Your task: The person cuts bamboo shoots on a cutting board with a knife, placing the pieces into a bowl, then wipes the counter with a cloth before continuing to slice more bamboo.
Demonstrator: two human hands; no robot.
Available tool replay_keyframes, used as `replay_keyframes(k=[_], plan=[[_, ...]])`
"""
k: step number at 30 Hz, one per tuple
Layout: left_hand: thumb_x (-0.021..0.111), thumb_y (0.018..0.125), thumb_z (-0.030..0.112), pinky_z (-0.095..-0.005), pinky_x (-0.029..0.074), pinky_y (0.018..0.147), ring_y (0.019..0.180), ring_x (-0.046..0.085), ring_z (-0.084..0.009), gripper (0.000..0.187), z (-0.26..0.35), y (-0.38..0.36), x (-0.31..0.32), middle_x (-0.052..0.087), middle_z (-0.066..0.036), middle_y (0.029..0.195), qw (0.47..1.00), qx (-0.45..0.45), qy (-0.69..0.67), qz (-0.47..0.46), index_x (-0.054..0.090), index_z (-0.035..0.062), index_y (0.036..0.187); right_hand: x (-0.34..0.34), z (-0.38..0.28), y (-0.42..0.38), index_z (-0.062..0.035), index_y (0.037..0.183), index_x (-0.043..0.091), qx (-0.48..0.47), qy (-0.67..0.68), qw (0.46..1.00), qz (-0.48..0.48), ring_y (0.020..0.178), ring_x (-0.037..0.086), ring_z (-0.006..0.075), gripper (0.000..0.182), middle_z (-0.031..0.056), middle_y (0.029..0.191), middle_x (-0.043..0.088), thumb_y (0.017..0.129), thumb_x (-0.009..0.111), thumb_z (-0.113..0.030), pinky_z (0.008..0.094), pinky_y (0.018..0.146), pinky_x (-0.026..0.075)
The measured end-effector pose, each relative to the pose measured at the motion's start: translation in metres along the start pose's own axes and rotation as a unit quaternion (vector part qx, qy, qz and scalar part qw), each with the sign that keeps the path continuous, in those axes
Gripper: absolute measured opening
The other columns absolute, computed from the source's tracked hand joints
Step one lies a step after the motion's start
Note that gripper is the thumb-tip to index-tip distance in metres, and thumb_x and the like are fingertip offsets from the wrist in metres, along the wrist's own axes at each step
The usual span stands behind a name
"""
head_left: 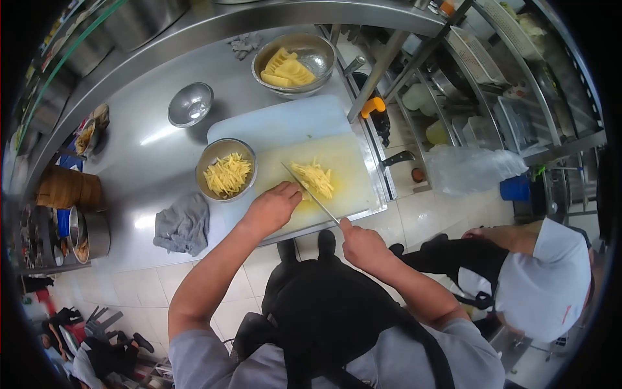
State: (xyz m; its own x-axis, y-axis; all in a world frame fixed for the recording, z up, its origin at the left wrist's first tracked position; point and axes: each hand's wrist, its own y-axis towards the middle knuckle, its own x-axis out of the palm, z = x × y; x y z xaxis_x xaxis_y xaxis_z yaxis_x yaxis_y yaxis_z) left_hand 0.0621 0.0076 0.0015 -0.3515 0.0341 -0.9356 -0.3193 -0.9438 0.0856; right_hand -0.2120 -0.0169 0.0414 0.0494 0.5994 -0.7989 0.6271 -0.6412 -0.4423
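Note:
My right hand (364, 245) is wrapped round the handle of a kitchen knife. The knife's blade (315, 198) slants across the cutting board (359, 185), along the left side of a pile of thin yellow strips (315, 176), which look like bamboo shoot. Left of the blade, my left hand (275, 205) rests on the board with its fingers curled down close to the steel; whatever lies under them is hidden. A metal bowl (201, 179) of similar strips stands at the board's left edge. Behind the board, a larger bowl (325, 57) holds big ridged yellow pieces (287, 69).
An empty metal bowl (190, 105) and a crumpled grey cloth (182, 224) are on the steel table (123, 220). A second knife's black handle (399, 158) sticks out beyond the board's right edge. Shelving (499, 84) is at right; a person in white (541, 285) is nearby.

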Motion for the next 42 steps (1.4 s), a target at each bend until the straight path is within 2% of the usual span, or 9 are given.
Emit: replay_keyframes(k=[3,11,21,24,26,30,33,35,42], plan=[[0.057,0.086,0.003,-0.0375,0.058,0.093,0.114,0.061,-0.0272,0.024,0.002,-0.001,-0.003,0.062,-0.011,0.117,1.000,0.003,0.002,-0.021,0.066,0.0017,0.108,-0.003,-0.005,-0.002,0.0021,0.115,0.045,-0.011,-0.025,1.000,0.013,0.077,0.068,0.0480,0.029,0.0269,0.083,0.067,0.089,0.054,-0.006,0.0579,0.075,0.055],[0.058,0.083,0.006,-0.0377,0.052,0.102,0.114,0.058,-0.0262,0.029,0.015,0.005,0.009,0.063,-0.008,0.113,0.997,0.052,0.007,0.062,0.068,0.0022,0.109,-0.004,-0.006,-0.006,0.0013,0.114,0.049,-0.027,-0.028,0.997,0.060,0.074,0.069,0.0423,0.025,0.0232,0.083,0.068,0.089,0.052,-0.003,0.0529,0.067,0.055],[0.059,0.082,0.006,-0.0375,0.052,0.103,0.119,0.058,-0.0267,0.031,0.006,0.003,0.015,0.066,-0.008,0.110,0.999,0.030,-0.008,0.030,0.069,0.0007,0.111,-0.015,-0.003,-0.010,0.0014,0.114,0.048,-0.021,-0.042,0.999,0.016,0.079,0.069,0.0431,0.027,0.0222,0.086,0.068,0.088,0.054,-0.002,0.0532,0.070,0.055],[0.060,0.082,0.006,-0.0373,0.051,0.104,0.123,0.057,-0.0273,0.031,0.006,0.005,0.017,0.066,-0.009,0.112,0.992,0.056,0.017,0.108,0.069,-0.0001,0.112,-0.017,0.005,-0.005,0.0014,0.114,0.048,-0.033,-0.047,0.998,0.003,0.082,0.070,0.0429,0.027,0.0221,0.086,0.068,0.088,0.054,-0.001,0.0530,0.072,0.055],[0.060,0.082,0.006,-0.0374,0.050,0.106,0.125,0.057,-0.0279,0.034,0.008,0.001,0.017,0.066,-0.009,0.115,0.998,0.029,-0.012,0.048,0.069,-0.0003,0.114,-0.022,0.001,-0.010,0.0018,0.113,0.048,-0.030,-0.031,0.999,0.007,0.077,0.068,0.0449,0.025,0.0238,0.085,0.067,0.088,0.052,-0.001,0.0541,0.071,0.055],[0.060,0.082,0.006,-0.0377,0.050,0.106,0.125,0.057,-0.0280,0.033,0.011,0.003,0.018,0.066,-0.009,0.114,0.995,0.030,0.014,0.098,0.069,0.0001,0.114,-0.016,0.011,-0.003,0.0028,0.113,0.048,-0.056,-0.036,0.998,0.004,0.075,0.068,0.0454,0.026,0.0239,0.084,0.067,0.087,0.053,-0.002,0.0550,0.070,0.055],[0.060,0.083,0.006,-0.0378,0.050,0.106,0.125,0.057,-0.0278,0.033,0.014,-0.001,0.019,0.066,-0.009,0.115,0.999,0.016,0.001,0.051,0.069,0.0005,0.115,-0.017,0.005,-0.008,0.0040,0.112,0.048,-0.051,-0.027,0.998,-0.003,0.076,0.068,0.0460,0.027,0.0249,0.084,0.067,0.087,0.053,-0.001,0.0559,0.070,0.055],[0.061,0.085,0.006,-0.0378,0.051,0.105,0.124,0.057,-0.0278,0.029,0.016,0.000,0.023,0.066,-0.009,0.114,0.993,0.011,0.017,0.117,0.069,0.0012,0.112,-0.016,0.008,-0.003,0.0046,0.112,0.048,-0.035,-0.027,0.999,-0.009,0.077,0.069,0.0464,0.028,0.0259,0.085,0.068,0.086,0.054,-0.001,0.0565,0.071,0.055],[0.062,0.086,0.007,-0.0378,0.054,0.100,0.125,0.058,-0.0282,0.028,0.017,-0.003,0.024,0.066,-0.009,0.116,0.991,0.002,0.017,0.135,0.069,0.0010,0.112,-0.020,0.007,-0.003,0.0044,0.114,0.048,-0.038,-0.021,0.999,-0.024,0.078,0.068,0.0471,0.030,0.0265,0.086,0.068,0.086,0.055,-0.001,0.0565,0.072,0.054]])
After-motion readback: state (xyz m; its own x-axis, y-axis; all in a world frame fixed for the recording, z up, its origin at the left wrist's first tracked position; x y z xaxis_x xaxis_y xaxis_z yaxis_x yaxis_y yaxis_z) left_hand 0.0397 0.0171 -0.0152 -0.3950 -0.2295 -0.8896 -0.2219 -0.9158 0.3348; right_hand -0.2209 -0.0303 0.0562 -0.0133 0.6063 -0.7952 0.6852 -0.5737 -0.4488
